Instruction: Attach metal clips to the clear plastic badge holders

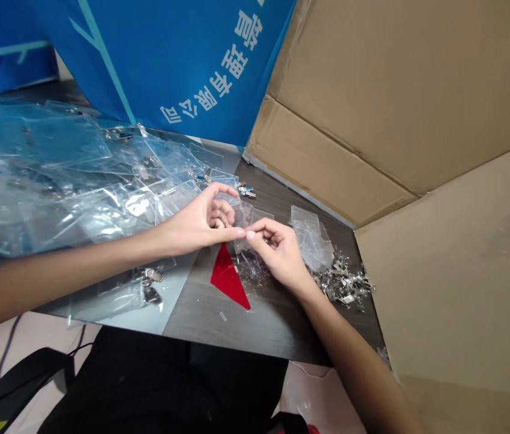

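My left hand (pixel 198 223) comes in from the left, its fingers curled and its thumb tip meeting the fingertips of my right hand (pixel 277 250) above the table. My right hand pinches the edge of a clear plastic badge holder (pixel 248 256), which hangs below and partly behind the fingers. Whether my left hand also grips it is hidden. A large heap of clear plastic holders (pixel 56 181) lies left of my left hand. A small stack of clear holders (pixel 311 238) and a pile of metal clips (pixel 343 280) sit just right of my right hand.
A red plastic triangle (pixel 226 278) lies on the dark wood-grain table (pixel 273 328) below my hands. Brown cardboard panels (pixel 386 120) wall the right side, and a blue banner with white lettering (pixel 192 60) stands behind. A dark-clothed lap (pixel 160 386) lies below the table edge.
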Motion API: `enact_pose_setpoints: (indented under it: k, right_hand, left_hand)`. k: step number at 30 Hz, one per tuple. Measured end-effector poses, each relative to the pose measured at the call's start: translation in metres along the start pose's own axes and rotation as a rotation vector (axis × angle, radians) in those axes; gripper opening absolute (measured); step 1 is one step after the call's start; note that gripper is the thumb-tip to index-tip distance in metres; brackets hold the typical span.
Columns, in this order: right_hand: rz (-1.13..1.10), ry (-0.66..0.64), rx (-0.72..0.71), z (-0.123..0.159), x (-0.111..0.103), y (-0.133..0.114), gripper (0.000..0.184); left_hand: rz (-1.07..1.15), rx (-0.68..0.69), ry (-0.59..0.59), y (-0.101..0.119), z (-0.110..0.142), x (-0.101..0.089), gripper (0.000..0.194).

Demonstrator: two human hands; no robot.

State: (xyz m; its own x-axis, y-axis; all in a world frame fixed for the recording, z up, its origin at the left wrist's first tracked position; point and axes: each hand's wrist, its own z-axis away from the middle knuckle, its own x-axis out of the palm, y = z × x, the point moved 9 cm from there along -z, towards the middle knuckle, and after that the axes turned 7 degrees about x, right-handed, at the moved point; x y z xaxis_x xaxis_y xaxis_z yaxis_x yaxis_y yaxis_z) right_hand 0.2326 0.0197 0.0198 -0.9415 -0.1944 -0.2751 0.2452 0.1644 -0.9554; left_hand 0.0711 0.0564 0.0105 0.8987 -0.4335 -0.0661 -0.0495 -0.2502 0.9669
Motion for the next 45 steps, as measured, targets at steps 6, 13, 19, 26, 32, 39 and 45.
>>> enact_pose_setpoints:
  k: [6,13,19,26,32,39,45]
  right_hand:
    - [-0.156,-0.083,0.029,-0.001,0.005,0.007,0.028]
    - [-0.351,-0.043,0.152,-0.005,-0.001,0.019,0.036]
    - [-0.490,-0.062,0.203,-0.005,0.004,0.024,0.041]
    - [-0.561,-0.090,0.263,-0.002,0.007,0.025,0.024]
    - [-0.500,-0.151,0.170,-0.002,0.012,0.017,0.023]
    - [-0.405,-0.266,0.174,0.002,0.029,0.016,0.042]
    - [-0.349,-0.329,0.220,0.013,0.040,0.005,0.046]
  left_hand:
    - [0.009,0.009,0.002,0.001,0.001,-0.005,0.074]
    - [0.049,0.031,-0.085,-0.007,0.000,-0.001,0.102]
    - [-0.014,-0.072,-0.115,-0.020,0.005,0.003,0.101]
    - [-0.068,-0.065,-0.135,-0.011,0.009,0.004,0.081]
    - [-0.123,0.011,-0.135,0.002,0.004,0.003,0.058]
    - [-0.225,0.093,-0.087,0.011,0.004,0.001,0.041]
    - [-0.429,0.158,-0.069,0.028,0.005,0.004,0.031]
